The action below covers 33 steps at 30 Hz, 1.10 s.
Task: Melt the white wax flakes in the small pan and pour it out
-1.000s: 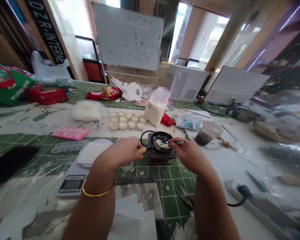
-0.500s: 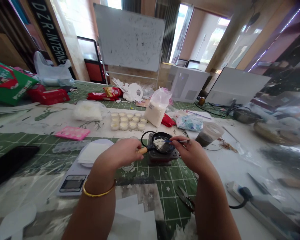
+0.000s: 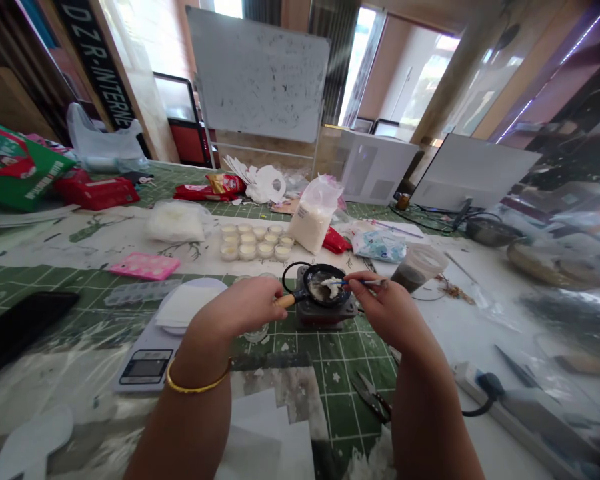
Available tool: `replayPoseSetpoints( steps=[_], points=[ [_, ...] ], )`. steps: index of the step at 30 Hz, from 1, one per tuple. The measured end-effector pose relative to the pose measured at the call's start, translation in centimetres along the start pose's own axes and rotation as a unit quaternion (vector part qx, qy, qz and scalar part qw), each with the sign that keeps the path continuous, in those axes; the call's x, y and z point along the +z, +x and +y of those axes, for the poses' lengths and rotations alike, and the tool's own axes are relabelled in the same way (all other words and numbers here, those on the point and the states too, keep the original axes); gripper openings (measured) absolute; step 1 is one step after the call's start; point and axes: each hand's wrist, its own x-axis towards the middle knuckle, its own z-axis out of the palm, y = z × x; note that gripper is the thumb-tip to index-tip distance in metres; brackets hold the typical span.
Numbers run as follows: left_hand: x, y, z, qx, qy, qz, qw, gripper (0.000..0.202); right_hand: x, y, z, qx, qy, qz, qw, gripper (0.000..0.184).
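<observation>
Okay so the left hand [image 3: 240, 308] is clenching the wooden handle [image 3: 283, 301] of a tiny black pan [image 3: 325, 283], keeping it steady on a small dark burner [image 3: 325, 317] that's sitting on the green cutting mat [image 3: 330, 363]. The right hand [image 3: 385, 313] is coming in from the other side, its fingers [image 3: 357, 282] pinching a thin stick [image 3: 370, 283] and working its blue tip into the white paste [image 3: 330, 288] in the pan. Small filled cups [image 3: 255, 241] are sitting further back, and a digital scale [image 3: 145, 368] is sitting by the left wrist, within easy reach.

Small black pan [image 3: 316, 275], wooden handle [image 3: 284, 301] — white paste [image 3: 331, 288] inside, thin stirrer [image 3: 367, 283] touching it
</observation>
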Motion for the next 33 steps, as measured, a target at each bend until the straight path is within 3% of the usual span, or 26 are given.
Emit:
replayPoseSetpoints(
  steps=[12, 19, 24, 30, 33],
  points=[
    [-0.1, -0.1, 0.1, -0.002, 0.005, -0.003, 1.000, 0.026, -0.5, 0.6, 0.7, 0.031, 0.016, 0.117, 0.993, 0.023],
    [0.1, 0.0, 0.0, -0.002, -0.011, -0.001, 1.000, 0.029, 0.4, 0.5, 0.1, -0.025, 0.000, 0.014, 1.000, 0.024],
    [0.0, 0.0, -0.1, -0.004, -0.015, -0.004, 1.000, 0.031, 0.1, 0.3, 0.0, -0.003, -0.016, 0.055, 0.998, 0.021],
    [-0.1, -0.1, -0.1, -0.003, -0.003, 0.002, 1.000, 0.023, -0.2, -0.1, -0.8, -0.042, 0.029, -0.005, 0.999, 0.016],
    [-0.1, -0.2, -0.2, 0.000, -0.004, 0.006, 1.000, 0.021, 0.1, 0.3, -0.5, -0.027, 0.008, 0.040, 0.999, 0.019]
  ],
)
